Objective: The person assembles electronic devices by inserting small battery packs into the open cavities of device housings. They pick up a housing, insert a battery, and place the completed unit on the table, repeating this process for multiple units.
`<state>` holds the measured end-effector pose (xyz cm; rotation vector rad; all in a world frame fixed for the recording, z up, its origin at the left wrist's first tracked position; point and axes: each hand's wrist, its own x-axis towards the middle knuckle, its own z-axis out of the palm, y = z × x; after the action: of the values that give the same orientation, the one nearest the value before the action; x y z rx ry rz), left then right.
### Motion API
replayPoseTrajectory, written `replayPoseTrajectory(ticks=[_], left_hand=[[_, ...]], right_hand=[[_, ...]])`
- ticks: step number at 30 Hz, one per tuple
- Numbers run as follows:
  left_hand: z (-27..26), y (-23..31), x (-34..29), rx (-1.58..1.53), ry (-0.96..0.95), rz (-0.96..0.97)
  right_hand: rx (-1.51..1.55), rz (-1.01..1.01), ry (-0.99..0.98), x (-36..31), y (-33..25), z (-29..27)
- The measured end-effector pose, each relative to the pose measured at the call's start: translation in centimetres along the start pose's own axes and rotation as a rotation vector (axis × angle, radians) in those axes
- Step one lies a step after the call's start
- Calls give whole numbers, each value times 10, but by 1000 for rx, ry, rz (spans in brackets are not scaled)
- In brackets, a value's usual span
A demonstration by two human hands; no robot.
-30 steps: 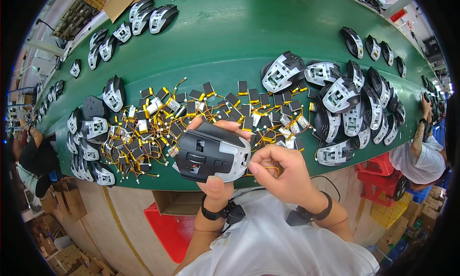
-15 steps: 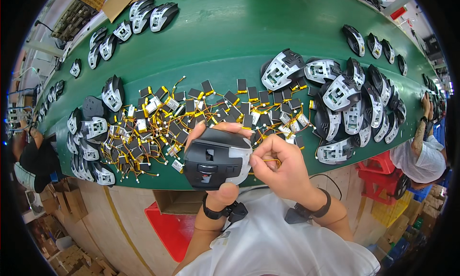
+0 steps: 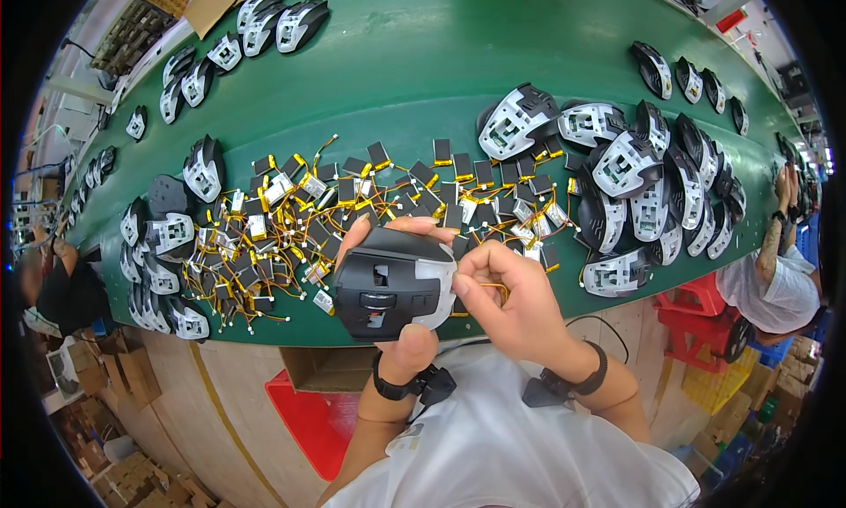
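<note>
My left hand [image 3: 411, 348] grips a black computer mouse [image 3: 370, 283] with a whitish rear panel, thumb at its near edge and fingers along its far side. The mouse's scroll wheel and openings face up. At its right end, my right hand [image 3: 507, 292] is closed in a pinch, with thin yellow and red wires [image 3: 504, 288] showing between the fingers. Whatever the wires join is hidden behind the hand and mouse. Beyond the mouse lies a wide scatter of small black and silver battery packs [image 3: 264, 226] with yellow tape and wires.
Partly built mice [image 3: 627, 164] are heaped on the right of the green table [image 3: 423, 59]; another pile [image 3: 167, 235] lies on the left. More mice [image 3: 264, 28] stand far left. Below the table edge are a cardboard box [image 3: 328, 370] and red bin [image 3: 304, 424]. People sit at both sides.
Both hands and the mouse have shifted very slightly left. The pinch at the mouse's right end stays, with the right fingertips a little closer to the white panel.
</note>
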<state>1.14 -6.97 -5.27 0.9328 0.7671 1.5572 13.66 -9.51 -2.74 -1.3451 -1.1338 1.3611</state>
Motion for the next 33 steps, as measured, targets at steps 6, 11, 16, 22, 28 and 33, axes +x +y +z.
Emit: replayPoseTrajectory(ticks=[6, 11, 16, 22, 28, 33], left_hand=[[0, -1, 1, 16, 44, 1], [4, 3, 5, -61, 70, -22], [7, 7, 6, -73, 98, -42], [3, 1, 4, -53, 57, -1], [-1, -1, -1, -24, -8, 21], [-1, 0, 1, -37, 18, -4]], right_hand=[[21, 13, -10, 6, 2, -4], [111, -29, 110, 2, 8, 6], [-8, -134, 119, -1, 9, 6], [81, 12, 42, -1, 7, 3], [176, 81, -42, 3, 5, -3], [195, 69, -14, 3, 3, -2]])
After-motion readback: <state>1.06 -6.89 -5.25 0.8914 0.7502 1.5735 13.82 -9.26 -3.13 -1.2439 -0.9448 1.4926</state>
